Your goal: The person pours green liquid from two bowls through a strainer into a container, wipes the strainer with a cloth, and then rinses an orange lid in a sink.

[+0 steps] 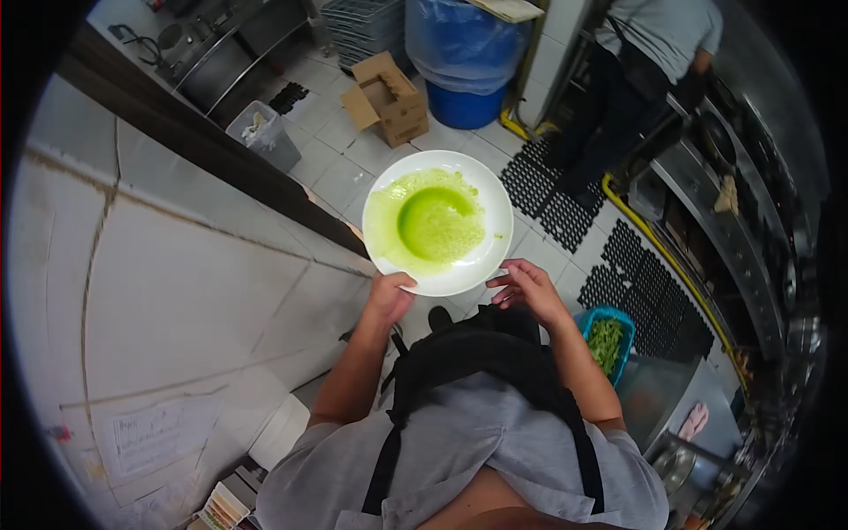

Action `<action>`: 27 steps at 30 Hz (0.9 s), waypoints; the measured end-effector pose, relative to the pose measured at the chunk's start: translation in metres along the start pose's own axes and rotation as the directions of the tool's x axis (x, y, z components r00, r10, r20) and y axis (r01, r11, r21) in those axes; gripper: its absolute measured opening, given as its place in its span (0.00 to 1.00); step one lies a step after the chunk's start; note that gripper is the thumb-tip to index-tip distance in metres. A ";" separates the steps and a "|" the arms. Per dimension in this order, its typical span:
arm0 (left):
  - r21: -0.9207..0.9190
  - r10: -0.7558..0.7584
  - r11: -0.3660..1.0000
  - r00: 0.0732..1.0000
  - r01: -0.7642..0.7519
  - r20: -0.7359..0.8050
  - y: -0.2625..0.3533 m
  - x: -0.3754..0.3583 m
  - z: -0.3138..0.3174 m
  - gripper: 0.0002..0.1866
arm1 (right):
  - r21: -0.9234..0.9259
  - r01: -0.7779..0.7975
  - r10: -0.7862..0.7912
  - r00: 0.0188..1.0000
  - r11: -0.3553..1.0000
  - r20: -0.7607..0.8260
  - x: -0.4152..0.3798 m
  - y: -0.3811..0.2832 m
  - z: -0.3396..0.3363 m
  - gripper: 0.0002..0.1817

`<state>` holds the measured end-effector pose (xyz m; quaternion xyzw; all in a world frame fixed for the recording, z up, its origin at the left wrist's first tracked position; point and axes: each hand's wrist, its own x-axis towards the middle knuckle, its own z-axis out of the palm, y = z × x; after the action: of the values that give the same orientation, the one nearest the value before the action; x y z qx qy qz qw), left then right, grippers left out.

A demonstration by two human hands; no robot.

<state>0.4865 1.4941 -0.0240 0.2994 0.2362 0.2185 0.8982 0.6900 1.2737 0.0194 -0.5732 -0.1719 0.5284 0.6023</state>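
A round white plate (496, 190) is held out in front of my chest. Bright green liquid (433, 221) pools in its middle and smears over the left side of the rim. My left hand (390, 299) grips the near left edge, thumb on top of the rim and fingers hidden beneath. At the near right edge, my right hand (523, 287) has its fingers apart and slightly curled, the fingertips close to the rim, with nothing in it.
An opened cardboard box (402, 115) sits on the tiled floor ahead, near a blue bin (464, 104) lined with plastic. Another person (654, 53) stands at the stove line on black rubber mats (552, 190). A teal basket of greens (608, 340) is at my right. A tiled wall (194, 247) runs along my left.
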 end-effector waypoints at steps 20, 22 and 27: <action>0.186 0.415 0.909 0.775 -0.372 -0.477 0.185 0.254 0.023 0.33 | -0.044 -0.231 0.220 0.828 0.972 0.516 0.435 -0.199 0.072 0.17; 0.262 0.420 0.907 0.746 -0.329 -0.518 0.205 0.265 0.014 0.31 | -0.058 -0.242 0.231 0.785 0.968 0.575 0.464 -0.213 0.088 0.17; 0.285 0.536 0.843 0.661 -0.457 -0.524 0.267 0.304 0.006 0.28 | -0.077 -0.323 0.290 0.691 0.943 0.662 0.537 -0.239 0.127 0.17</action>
<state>0.6636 1.8474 0.0627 0.3270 0.4233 0.5211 0.6651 0.8971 1.8370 0.0500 -0.3539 -0.2648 0.7940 0.4174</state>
